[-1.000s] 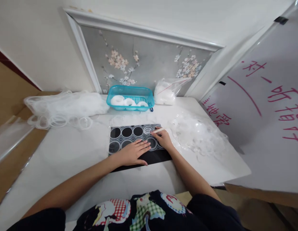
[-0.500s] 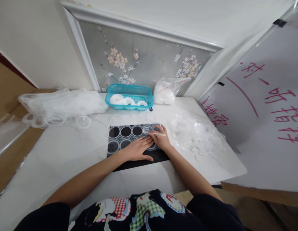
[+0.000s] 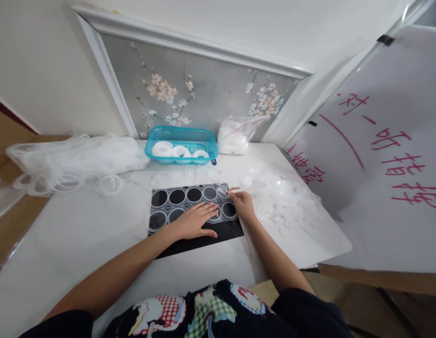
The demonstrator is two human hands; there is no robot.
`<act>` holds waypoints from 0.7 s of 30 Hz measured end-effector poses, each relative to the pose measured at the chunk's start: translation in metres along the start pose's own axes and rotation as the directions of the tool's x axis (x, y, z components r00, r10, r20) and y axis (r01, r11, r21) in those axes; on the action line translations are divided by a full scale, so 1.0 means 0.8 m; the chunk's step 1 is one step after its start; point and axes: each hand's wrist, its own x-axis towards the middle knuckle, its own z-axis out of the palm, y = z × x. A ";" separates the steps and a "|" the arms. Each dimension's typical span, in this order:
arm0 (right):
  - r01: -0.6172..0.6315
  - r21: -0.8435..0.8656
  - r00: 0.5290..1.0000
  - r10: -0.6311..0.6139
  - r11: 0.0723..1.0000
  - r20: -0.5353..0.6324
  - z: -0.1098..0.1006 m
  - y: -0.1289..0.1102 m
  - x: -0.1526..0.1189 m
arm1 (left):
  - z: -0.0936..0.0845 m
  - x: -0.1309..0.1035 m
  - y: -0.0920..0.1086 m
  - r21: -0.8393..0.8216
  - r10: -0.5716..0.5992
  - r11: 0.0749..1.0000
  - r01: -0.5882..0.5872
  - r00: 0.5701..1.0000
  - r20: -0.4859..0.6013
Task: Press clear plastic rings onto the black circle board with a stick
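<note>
A clear sheet with rows of ring outlines [image 3: 168,204] rests over a black mat [image 3: 200,243] on the white table. My left hand [image 3: 195,220] lies flat across the sheet's lower middle, fingers stretched out, covering some of the rings. At the top right corner, my right hand [image 3: 243,203] pinches a thin whitish stick [image 3: 239,190]. Its tip meets the last ring of the upper row, where a small clear piece [image 3: 222,189] shows. Whether that piece is loose from the sheet, I cannot tell.
A blue basket [image 3: 212,151] holding white tape rolls [image 3: 181,151] stands behind the sheet, beside a clear zip bag [image 3: 235,136] of white material. Clear cut-out rings [image 3: 77,155] are heaped at left. Clear scraps [image 3: 284,197] spread at right, near a whiteboard [image 3: 362,188].
My right hand has moved right along the upper row, from the fourth ring to the last one. My left hand stays flat on the sheet. The view has shifted slightly.
</note>
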 end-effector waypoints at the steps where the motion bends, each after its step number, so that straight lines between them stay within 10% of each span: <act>1: -0.022 0.010 1.000 0.022 1.000 -0.010 0.001 0.002 -0.001 | -0.002 0.001 0.000 -0.010 -0.002 1.000 0.002 1.000 0.005; 7: -0.057 0.057 0.998 0.058 0.997 -0.030 0.000 0.008 0.006 | -0.029 0.011 -0.005 -0.153 -0.110 0.985 0.082 0.977 -0.183; 13: -0.033 0.064 0.970 0.048 0.997 -0.240 -0.007 -0.007 0.000 | -0.025 0.016 -0.008 0.157 -0.148 0.969 0.191 0.957 -0.250; 21: -0.007 0.127 0.972 -0.023 0.992 0.233 0.024 -0.032 0.017 | 0.001 0.011 0.015 0.371 -0.109 0.907 0.198 0.963 -0.246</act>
